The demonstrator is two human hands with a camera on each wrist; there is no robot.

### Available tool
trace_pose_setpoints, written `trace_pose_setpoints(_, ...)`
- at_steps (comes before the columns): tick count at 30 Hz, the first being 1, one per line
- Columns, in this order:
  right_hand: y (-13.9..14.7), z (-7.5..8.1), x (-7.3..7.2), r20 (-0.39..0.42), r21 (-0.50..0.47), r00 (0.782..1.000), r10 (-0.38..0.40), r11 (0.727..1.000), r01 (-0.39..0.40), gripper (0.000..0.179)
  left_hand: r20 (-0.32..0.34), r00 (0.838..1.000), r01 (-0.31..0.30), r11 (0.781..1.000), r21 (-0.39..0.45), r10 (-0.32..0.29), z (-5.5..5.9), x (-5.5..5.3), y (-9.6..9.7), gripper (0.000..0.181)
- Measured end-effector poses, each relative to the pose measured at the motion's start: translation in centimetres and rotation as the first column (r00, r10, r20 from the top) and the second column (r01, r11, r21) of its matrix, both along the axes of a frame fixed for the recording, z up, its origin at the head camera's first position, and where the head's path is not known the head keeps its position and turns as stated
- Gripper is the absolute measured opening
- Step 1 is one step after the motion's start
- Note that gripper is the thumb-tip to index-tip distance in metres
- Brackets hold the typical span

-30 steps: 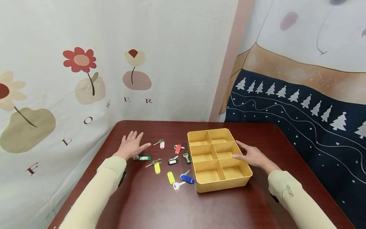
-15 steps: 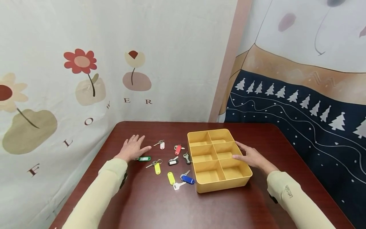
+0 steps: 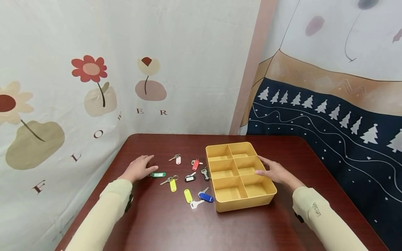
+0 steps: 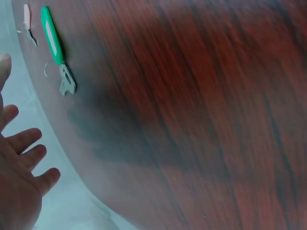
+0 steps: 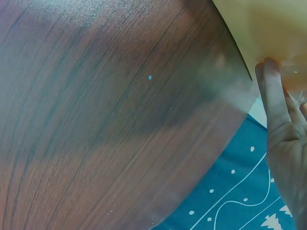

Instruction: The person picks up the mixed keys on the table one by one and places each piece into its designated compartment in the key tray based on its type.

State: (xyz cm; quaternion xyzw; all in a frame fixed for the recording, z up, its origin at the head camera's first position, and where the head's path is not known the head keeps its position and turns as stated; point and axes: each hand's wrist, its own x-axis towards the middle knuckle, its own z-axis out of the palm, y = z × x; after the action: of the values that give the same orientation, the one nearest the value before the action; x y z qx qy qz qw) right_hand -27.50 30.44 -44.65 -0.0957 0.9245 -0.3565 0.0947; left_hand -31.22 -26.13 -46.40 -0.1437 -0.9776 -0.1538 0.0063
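Note:
My left hand is over the left part of the table, beside a key with a green tag; its fingers hold nothing. In the left wrist view the green tag and its key lie apart from the spread fingers. My right hand holds the right side of a yellow box with six-way dividers, thumb over the rim and fingers along the outer wall. Straight fingers against that wall show in the right wrist view. Left of the box lie keys with a red tag, a blue tag and yellow tags.
A key with a white tag lies toward the back, and two black-tagged keys near the box. The dark red-brown table has rounded corners. Printed curtains hang close behind and beside it.
My left hand has drawn back a little to the left and toward me, and more of the green tag shows. My right hand and the box keep their place.

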Motion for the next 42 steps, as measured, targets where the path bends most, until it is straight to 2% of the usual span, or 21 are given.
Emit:
trace_pose_setpoints(4,0.1,-0.1,0.1,-0.001,-0.007,1.000,-0.002,1.000,0.002,0.084,0.003,1.000,-0.008,0.999,0.053,0.008,-0.2,0.5,-0.7,0.061)
trace_pose_setpoints(10,0.2,-0.1,0.2,0.005,-0.030,1.000,-0.007,1.000,0.007,0.083,0.023,1.000,0.007,0.989,0.145,-0.010,-0.8,1.3,-1.4,0.050)
trace_pose_setpoints(16,0.3,0.0,0.3,0.017,-0.043,1.000,-0.011,0.999,0.012,0.081,0.032,0.999,0.022,0.982,0.187,-0.028,-1.2,1.8,-1.4,0.041)
trace_pose_setpoints(20,0.3,0.1,0.3,0.022,-0.044,1.000,-0.018,0.999,0.019,0.081,0.024,0.999,0.026,0.982,0.189,-0.031,-1.3,1.8,-1.2,0.035)
trace_pose_setpoints(27,0.3,-0.2,0.3,0.024,-0.077,1.000,-0.014,0.997,0.015,0.081,-0.001,0.999,0.048,0.983,0.180,-0.048,-1.8,1.5,-1.4,0.013)
trace_pose_setpoints(34,0.1,-0.3,0.3,0.025,-0.107,1.000,-0.014,0.994,0.017,0.084,-0.059,0.995,0.088,0.980,0.179,-0.078,-2.0,1.4,-1.4,0.007)
trace_pose_setpoints(42,0.1,-0.4,0.3,0.026,-0.116,1.000,-0.017,0.993,0.020,0.082,-0.078,0.995,0.080,0.987,0.138,-0.069,-2.4,1.3,-1.4,0.004)
